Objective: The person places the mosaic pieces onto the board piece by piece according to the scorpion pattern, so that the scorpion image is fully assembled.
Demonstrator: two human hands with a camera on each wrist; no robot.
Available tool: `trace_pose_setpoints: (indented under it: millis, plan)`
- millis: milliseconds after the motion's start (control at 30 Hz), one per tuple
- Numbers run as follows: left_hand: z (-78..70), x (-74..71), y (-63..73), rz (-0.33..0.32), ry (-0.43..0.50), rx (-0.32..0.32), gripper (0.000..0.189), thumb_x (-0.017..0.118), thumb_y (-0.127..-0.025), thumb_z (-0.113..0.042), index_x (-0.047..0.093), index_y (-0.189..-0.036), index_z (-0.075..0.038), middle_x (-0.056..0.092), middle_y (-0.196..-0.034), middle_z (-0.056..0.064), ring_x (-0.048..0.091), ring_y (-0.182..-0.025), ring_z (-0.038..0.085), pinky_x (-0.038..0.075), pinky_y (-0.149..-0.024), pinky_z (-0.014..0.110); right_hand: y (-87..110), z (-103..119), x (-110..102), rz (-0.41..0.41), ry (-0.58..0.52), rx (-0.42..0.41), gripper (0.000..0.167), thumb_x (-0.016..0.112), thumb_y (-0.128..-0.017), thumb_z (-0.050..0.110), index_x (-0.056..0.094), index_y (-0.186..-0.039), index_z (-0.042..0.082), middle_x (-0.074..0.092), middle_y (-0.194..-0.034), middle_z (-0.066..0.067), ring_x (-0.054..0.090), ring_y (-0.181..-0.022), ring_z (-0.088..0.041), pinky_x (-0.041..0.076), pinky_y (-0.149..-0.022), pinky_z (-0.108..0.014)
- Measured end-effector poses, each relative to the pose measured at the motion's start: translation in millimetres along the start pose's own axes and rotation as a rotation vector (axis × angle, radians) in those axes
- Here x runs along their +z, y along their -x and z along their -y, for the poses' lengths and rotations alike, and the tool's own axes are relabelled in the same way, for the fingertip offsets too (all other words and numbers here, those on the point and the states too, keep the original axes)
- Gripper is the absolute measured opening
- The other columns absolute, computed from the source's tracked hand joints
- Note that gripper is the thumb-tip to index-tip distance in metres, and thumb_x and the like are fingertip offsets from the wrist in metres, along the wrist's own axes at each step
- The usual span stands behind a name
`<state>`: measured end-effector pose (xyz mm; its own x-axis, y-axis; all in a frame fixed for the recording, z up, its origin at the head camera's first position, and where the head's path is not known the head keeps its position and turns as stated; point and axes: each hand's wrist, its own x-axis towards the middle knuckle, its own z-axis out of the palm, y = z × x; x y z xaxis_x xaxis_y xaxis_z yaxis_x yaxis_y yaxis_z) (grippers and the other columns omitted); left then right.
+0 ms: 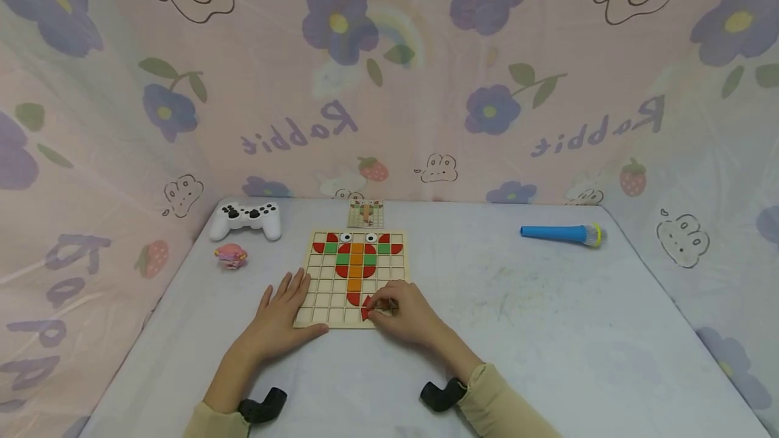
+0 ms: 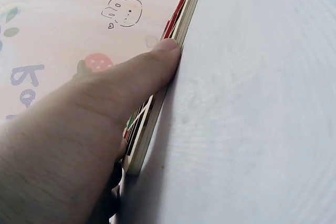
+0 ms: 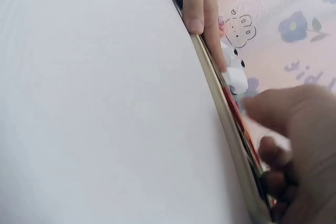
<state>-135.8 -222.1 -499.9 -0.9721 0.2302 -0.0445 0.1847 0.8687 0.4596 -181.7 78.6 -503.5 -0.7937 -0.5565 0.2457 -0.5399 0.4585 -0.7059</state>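
Note:
A square wooden grid board (image 1: 316, 296) lies on the table, with red, green and orange pieces and two round eye pieces set into it. My left hand (image 1: 276, 313) rests at its left corner, fingers spread along the side; the thumb (image 2: 157, 64) presses the front edge. Over the lower right of the board, my right hand (image 1: 404, 313) pinches a red triangular piece (image 1: 365, 314) between thumb and forefinger, with its other fingers curled. Just left of that stands a red rounded piece (image 1: 353, 299), below the orange column (image 1: 354, 269). The right palm hides part of the board.
A small pattern card (image 1: 366, 213) lies behind the board. At the back left are a white game controller (image 1: 246, 220) and a small pink toy figure (image 1: 231, 256). A blue toy microphone (image 1: 561, 234) lies at the back right. Patterned cloth hangs behind the table.

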Motion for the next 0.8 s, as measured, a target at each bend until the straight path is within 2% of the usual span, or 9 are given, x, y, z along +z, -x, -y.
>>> trace_pose_setpoints:
  millis: [133, 267, 400, 567, 700, 800]
  plan:
    - [0.8, -3.5, 1.5, 0.007, 0.007, -0.005, 0.114, 0.071, -0.090, -0.070, 0.025, -0.166, 0.001, 0.015, -0.176, 0.020, 0.010, -0.162, 0.046, 0.003, -0.126, 0.071, -2.2, -2.8, -15.4, -0.018, -0.177, 0.076, 0.010, 0.076, -0.099, 0.019, 0.080, -0.107, 0.014, 0.068, -0.093, 0.007, 0.056, -0.082, -0.009, 0.049, -0.073, -0.021]
    - [2.5, -5.0, 1.6, 0.011, 0.022, -0.002, 0.114, 0.072, -0.090, -0.069, 0.025, -0.166, 0.001, 0.015, -0.176, 0.019, 0.010, -0.162, 0.046, 0.003, -0.127, 0.070, -3.0, -21.6, -35.1, -0.099, -0.249, 0.105, 0.014, 0.074, -0.101, 0.017, 0.079, -0.110, 0.007, 0.063, -0.087, 0.001, 0.053, -0.078, -0.012, 0.043, -0.068, -0.022]
    - [3.2, -3.6, 0.8, 0.019, 0.036, 0.013, 0.113, 0.072, -0.090, -0.069, 0.027, -0.166, 0.001, 0.016, -0.176, 0.020, 0.011, -0.163, 0.045, 0.004, -0.126, 0.070, 3.1, -44.6, -48.1, -0.187, -0.291, 0.179, 0.015, 0.073, -0.101, 0.014, 0.077, -0.111, 0.003, 0.063, -0.084, 0.000, 0.054, -0.073, -0.010, 0.044, -0.064, -0.021]
    - [3.1, -0.9, 0.9, 0.018, 0.033, 0.022, 0.112, 0.072, -0.090, -0.069, 0.028, -0.166, 0.000, 0.017, -0.176, 0.018, 0.012, -0.163, 0.043, 0.005, -0.127, 0.069, 9.3, -56.3, -50.3, -0.180, -0.283, 0.225, 0.017, 0.073, -0.101, 0.018, 0.076, -0.113, 0.006, 0.063, -0.086, -0.001, 0.056, -0.073, -0.011, 0.046, -0.064, -0.022]
    - [1.5, -1.0, 0.6, 0.021, 0.022, 0.019, 0.111, 0.071, -0.090, -0.069, 0.028, -0.167, -0.001, 0.017, -0.176, 0.018, 0.012, -0.163, 0.043, 0.006, -0.127, 0.069, 10.8, -53.3, -49.1, -0.160, -0.255, 0.250, 0.015, 0.074, -0.101, 0.021, 0.076, -0.112, 0.010, 0.061, -0.087, -0.001, 0.055, -0.076, -0.014, 0.045, -0.066, -0.023]
    - [-1.0, -1.7, 0.7, 0.020, 0.014, 0.017, 0.111, 0.070, -0.091, -0.070, 0.028, -0.167, -0.001, 0.017, -0.176, 0.018, 0.012, -0.163, 0.043, 0.006, -0.127, 0.070, 10.9, -47.7, -55.7, -0.162, -0.216, 0.268, 0.016, 0.074, -0.102, 0.021, 0.076, -0.114, 0.011, 0.062, -0.088, -0.001, 0.057, -0.078, -0.016, 0.046, -0.067, -0.023]
